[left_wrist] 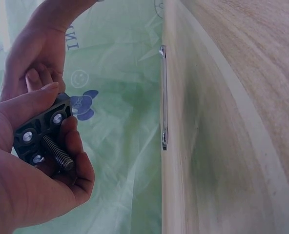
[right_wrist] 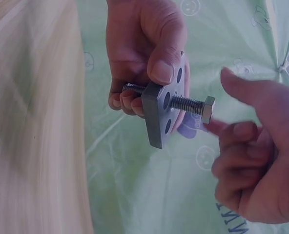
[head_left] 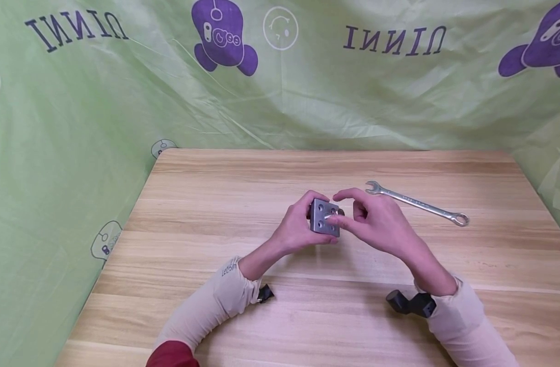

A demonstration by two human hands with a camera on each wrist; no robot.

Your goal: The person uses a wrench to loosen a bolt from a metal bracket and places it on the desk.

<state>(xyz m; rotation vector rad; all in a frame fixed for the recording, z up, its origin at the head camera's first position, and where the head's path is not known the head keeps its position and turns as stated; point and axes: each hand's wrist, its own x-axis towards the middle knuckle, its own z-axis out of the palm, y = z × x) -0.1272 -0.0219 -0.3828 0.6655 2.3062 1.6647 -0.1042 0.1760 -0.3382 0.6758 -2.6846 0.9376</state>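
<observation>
My left hand (head_left: 294, 228) grips a dark grey square plate (right_wrist: 153, 117) by its edges, tilted above the table. Round holes run through the plate near its corners. A hex bolt (right_wrist: 186, 104) passes through its middle; the head and a length of thread stand out on one side. The threaded end (left_wrist: 59, 153) comes out at the back, among small silver round parts. Beside the bolt head is my right hand (head_left: 378, 219), thumb and index finger spread apart. Its index fingertip is close to the head in the right wrist view; I cannot tell whether it touches.
A combination wrench (head_left: 417, 203) lies on the wooden table (head_left: 243, 183), to the right of and beyond the hands. Black wrist devices (head_left: 410, 303) stick out from the beige sleeves. A green printed cloth (head_left: 280, 102) hangs behind and beside the table.
</observation>
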